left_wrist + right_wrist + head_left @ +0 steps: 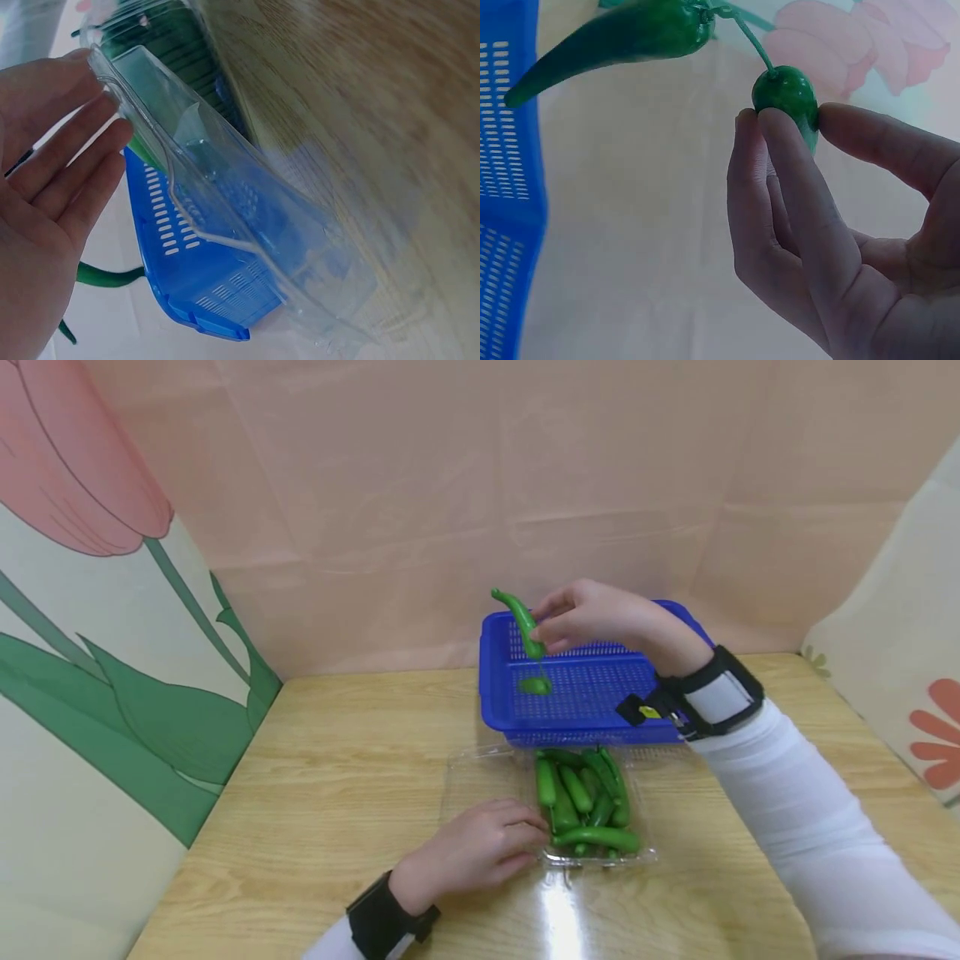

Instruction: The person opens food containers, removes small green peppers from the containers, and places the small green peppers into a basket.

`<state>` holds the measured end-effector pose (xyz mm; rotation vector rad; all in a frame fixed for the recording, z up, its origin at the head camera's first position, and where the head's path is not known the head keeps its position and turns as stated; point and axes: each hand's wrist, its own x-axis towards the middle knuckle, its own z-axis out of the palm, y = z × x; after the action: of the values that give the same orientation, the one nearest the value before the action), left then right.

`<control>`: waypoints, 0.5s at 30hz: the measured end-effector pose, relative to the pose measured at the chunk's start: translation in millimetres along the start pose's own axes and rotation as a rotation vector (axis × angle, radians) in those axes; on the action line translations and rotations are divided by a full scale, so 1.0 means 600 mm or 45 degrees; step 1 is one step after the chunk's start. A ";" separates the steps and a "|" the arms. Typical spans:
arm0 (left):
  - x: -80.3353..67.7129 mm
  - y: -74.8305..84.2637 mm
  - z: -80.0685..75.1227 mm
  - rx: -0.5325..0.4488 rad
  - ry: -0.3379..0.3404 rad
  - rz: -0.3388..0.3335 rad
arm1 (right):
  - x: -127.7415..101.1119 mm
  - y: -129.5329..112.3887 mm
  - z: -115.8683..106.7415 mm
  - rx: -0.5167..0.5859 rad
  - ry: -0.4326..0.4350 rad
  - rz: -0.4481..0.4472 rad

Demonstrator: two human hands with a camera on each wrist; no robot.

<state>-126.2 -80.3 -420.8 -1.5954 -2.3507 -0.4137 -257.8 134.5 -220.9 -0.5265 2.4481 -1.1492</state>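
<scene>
My right hand (588, 614) pinches a green chili pepper (517, 620) between thumb and fingers, above the blue basket (495, 714). A second green pepper (536, 685) appears below it; in the right wrist view this long pepper (630, 34) is close to the pinched one's stem, and I cannot tell whether it hangs or lies. Fingertips of my left hand (483, 843) touch the rim of a clear plastic box (645, 857), their fingers fairly straight in the left wrist view. Several green peppers (577, 789) are heaped inside the box.
The box's clear flap (480, 777) spreads leftward over the wooden table (352, 760). Directly behind the box stands the basket, near a pinkish cloth backdrop (375, 527). Flower-printed cloth (900, 652) borders the table on the right, with tulip-printed cloth (150, 710) on the left.
</scene>
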 end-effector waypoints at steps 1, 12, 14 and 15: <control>0.000 0.000 0.000 0.000 0.002 0.001 | 0.008 0.002 -0.001 0.020 -0.011 0.006; 0.002 0.001 0.001 0.001 -0.001 -0.007 | 0.103 0.046 -0.013 0.022 -0.090 0.111; 0.002 0.002 0.001 0.003 -0.007 -0.009 | 0.118 0.057 -0.015 0.019 -0.114 0.144; 0.003 0.002 0.001 0.005 -0.010 -0.011 | 0.125 0.063 -0.014 0.020 -0.125 0.158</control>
<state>-125.8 -78.2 -420.9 -1.5885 -2.3639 -0.4053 -332.5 126.5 -259.3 -0.4100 2.3510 -1.0662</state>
